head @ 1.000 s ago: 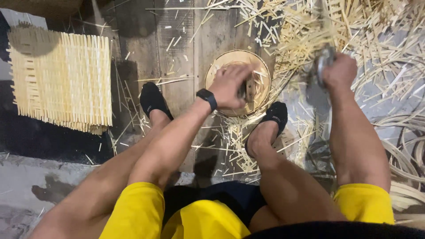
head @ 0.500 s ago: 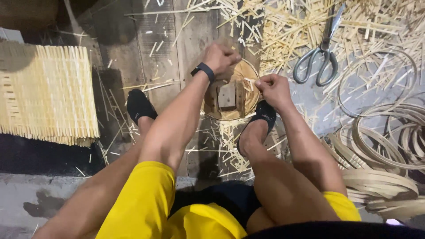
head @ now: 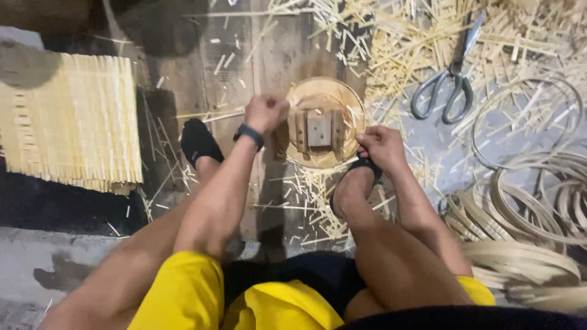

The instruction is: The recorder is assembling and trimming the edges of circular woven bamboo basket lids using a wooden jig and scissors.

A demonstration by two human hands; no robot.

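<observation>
Two bare hands meet at a round, pale wooden form with a square block fixed in its middle, which lies on the dark plank floor at the upper centre of the frame. The left hand, a black band at its wrist, is curled into a loose fist against the form's left rim; whether it pinches anything cannot be told. The right hand has its fingers bent and closed at the lower right rim, just above a black-shod foot; what it grips is too small to make out. Thin, straw-coloured bamboo slivers litter the upper right in a rough, tangled heap. Grey metal shears with looped handles lie among them, well apart from the hands. Smooth coiled hoops of split cane crowd the right edge. A flat woven mat of pale ribbed slats fills the left side.
</observation>
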